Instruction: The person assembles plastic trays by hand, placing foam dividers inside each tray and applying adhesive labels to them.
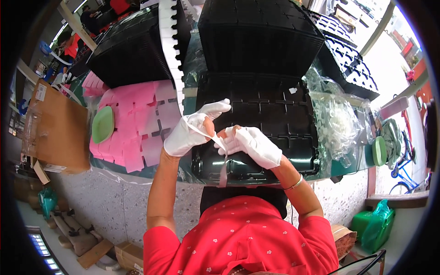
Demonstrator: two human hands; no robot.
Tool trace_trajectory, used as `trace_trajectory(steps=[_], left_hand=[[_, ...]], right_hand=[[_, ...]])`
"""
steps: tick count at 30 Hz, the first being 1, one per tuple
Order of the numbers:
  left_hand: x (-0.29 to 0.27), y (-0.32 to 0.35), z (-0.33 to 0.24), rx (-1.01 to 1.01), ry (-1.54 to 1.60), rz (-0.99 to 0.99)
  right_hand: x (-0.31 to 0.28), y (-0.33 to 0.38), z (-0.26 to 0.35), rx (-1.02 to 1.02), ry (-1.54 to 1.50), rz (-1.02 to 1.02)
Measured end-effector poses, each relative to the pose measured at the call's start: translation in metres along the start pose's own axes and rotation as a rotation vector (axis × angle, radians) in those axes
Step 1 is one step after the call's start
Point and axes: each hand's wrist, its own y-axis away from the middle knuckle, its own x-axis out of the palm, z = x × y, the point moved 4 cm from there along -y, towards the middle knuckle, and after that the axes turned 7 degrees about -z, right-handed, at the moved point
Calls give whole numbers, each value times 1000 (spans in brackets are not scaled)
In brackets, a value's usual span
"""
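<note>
Over a black moulded tray (270,124) at the worktop (360,161), a person in red works a narrow white strip (217,139) between two gloved hands. The left hand (187,134) pinches the strip between thumb and curled fingers, its index finger (216,107) stretched out free across the tray; the right hand (254,144) grips it just beside, bare fingertips meeting on the band. The strip passes between them, and a pale tail drops toward the front edge. With the hands so near each other, the short span seems held for close control, probably to keep it from twisting. A tall toothed white strip (173,55) comes down from above toward the left hand — whether it joins the narrow one is unclear.

The tray lies flat right before the person, apparently for easy reach by both hands, while a stack of black trays (261,52) rises behind it like a wall. Pink sheets (130,112), topped by a green dish (103,124), crowd the left; crumpled clear plastic (341,121) hugs the right rim. Open room lies mainly above the tray's low ribs and toward the body — away from the stack.
</note>
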Motion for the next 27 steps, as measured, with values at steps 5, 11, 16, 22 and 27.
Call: trace_trajectory(steps=[5,11,16,22,27], left_hand=[[1,24,-7,-7,-198,30],[2,51,-8,-93,-244,-57],[7,68,-6,-149,-256,-82],[-3,87,0,-95,-63,-182],[-10,114,-16,24,-38,-195]], right_hand=[[24,19,-17,12,-226,-36],[37,25,-27,-111,-9,-258],[45,39,-11,-786,706,-526],[31,48,1,-691,649,-648],[25,17,-25,-483,980,-569]])
